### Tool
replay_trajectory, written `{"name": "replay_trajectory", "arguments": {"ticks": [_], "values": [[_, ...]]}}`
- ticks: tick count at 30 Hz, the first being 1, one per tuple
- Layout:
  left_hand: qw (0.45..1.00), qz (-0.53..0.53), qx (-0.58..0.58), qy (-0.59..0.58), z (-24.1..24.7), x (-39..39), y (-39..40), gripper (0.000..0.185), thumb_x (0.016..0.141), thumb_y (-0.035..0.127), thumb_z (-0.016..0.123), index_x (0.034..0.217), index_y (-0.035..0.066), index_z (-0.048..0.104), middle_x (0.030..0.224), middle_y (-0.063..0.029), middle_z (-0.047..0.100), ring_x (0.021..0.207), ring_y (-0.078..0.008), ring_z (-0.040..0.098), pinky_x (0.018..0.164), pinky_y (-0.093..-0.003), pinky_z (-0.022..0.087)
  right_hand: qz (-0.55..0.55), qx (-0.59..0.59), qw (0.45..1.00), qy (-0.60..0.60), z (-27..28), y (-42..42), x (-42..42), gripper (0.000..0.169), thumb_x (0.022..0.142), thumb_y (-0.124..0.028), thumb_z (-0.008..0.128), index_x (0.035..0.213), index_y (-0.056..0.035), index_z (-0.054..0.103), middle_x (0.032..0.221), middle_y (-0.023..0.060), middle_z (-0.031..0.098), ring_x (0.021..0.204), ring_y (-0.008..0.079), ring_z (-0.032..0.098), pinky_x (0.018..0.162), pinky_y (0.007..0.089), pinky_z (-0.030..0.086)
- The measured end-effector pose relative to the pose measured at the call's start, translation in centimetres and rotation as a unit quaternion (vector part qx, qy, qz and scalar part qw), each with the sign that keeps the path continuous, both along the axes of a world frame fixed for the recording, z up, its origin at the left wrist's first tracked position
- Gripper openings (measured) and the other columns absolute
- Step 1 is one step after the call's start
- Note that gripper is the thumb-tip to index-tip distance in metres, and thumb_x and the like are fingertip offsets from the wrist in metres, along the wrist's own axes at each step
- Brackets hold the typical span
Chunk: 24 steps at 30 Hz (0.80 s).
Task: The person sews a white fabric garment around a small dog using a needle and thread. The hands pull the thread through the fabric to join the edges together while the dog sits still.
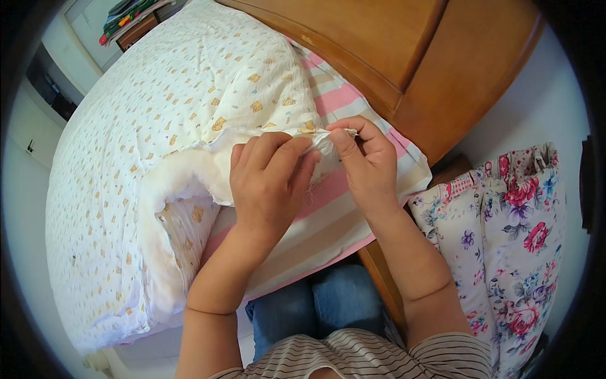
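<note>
A white quilt point(189, 85) printed with small bears lies over the bed, its edge parted so that fluffy cream-white batting point(163, 180) shows. My right hand point(367, 161) pinches the end of the cover's seam edge between thumb and index finger. Close by on the left, my left hand point(272, 175) holds the same edge, fingers curled over it with the palm down. Loose threads hang below the fabric between the hands. Whether a needle is in either hand, I cannot tell.
A pink, white and beige striped sheet point(326, 203) lies beneath the quilt. Beyond it rises a wooden headboard point(369, 42). Floral fabric point(516, 237) hangs or stands at the right, beside the bed. Folded cloths point(128, 19) are stacked at the far upper left.
</note>
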<state>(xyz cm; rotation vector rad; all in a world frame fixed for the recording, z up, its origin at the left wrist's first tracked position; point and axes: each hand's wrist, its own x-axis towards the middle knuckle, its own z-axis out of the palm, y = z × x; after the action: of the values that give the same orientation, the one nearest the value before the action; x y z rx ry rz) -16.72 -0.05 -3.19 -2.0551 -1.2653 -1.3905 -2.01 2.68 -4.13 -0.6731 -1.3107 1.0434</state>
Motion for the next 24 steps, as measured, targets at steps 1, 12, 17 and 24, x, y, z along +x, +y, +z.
{"name": "replay_trajectory", "arguments": {"ticks": [1,12,17,24], "values": [[1.000,-0.003,-0.001,0.004,-0.1,-0.1,0.0,0.019,0.071,0.010,0.076,0.088,0.009,0.067,0.083,-0.0037,0.061,0.075,-0.0212,0.057,0.066,-0.0349,0.038,0.002,-0.002,1.000,0.000,0.0,0.0,0.1,0.018,0.094,-0.019,0.063,0.099,-0.0014,0.063,0.082,-0.0041,0.059,0.070,0.0022,0.047,0.063,0.0171,0.040],[0.993,-0.063,-0.036,-0.088,-0.5,-0.9,-0.2,0.019,0.070,0.002,0.074,0.087,0.008,0.067,0.084,-0.0050,0.061,0.077,-0.0230,0.057,0.069,-0.0336,0.040,-0.017,0.027,0.999,-0.029,0.0,-0.2,-0.2,0.016,0.093,-0.017,0.064,0.098,-0.0018,0.063,0.083,-0.0047,0.057,0.070,0.0022,0.046,0.063,0.0171,0.039],[0.995,-0.073,-0.013,-0.067,-0.2,-1.1,-0.1,0.018,0.071,0.001,0.072,0.087,0.007,0.064,0.091,-0.0068,0.062,0.085,-0.0260,0.056,0.076,-0.0350,0.040,-0.009,0.026,0.999,-0.022,-0.1,-0.2,-0.2,0.014,0.093,-0.016,0.063,0.097,-0.0020,0.064,0.083,-0.0046,0.055,0.071,0.0027,0.045,0.064,0.0176,0.039],[0.989,-0.110,-0.083,-0.062,0.6,-1.7,-0.1,0.007,0.081,0.000,0.065,0.084,0.004,0.060,0.099,-0.0106,0.066,0.094,-0.0261,0.059,0.087,-0.0363,0.042,0.002,0.056,0.998,-0.028,-0.3,0.0,-0.4,0.014,0.093,-0.016,0.064,0.096,-0.0019,0.062,0.083,-0.0043,0.055,0.070,0.0030,0.044,0.063,0.0173,0.038]]}}
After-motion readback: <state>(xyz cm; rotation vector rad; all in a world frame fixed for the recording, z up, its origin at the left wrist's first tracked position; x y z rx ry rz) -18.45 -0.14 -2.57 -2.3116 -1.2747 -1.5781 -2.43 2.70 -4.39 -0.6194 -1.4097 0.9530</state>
